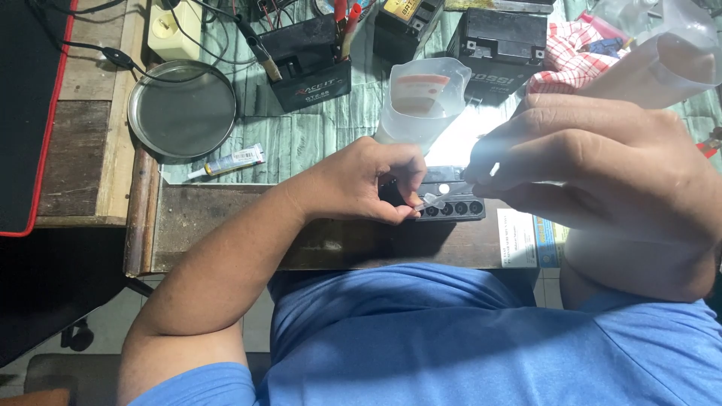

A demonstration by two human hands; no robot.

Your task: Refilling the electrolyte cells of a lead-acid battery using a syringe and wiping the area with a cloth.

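left hand [368,180] – pinches battery [451,204] at bench front edge, steadying | right hand [594,162] – grips bottle [669,56], spout aimed at ports

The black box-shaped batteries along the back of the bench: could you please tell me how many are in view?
3: one black box-shaped battery back centre-left with probes resting on it, one at the top centre edge, one back right beside the checked cloth. Others may be cut off.

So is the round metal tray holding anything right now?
No, the round metal tray at the bench's left shows only its bare surface, with the small glue tube lying outside its rim.
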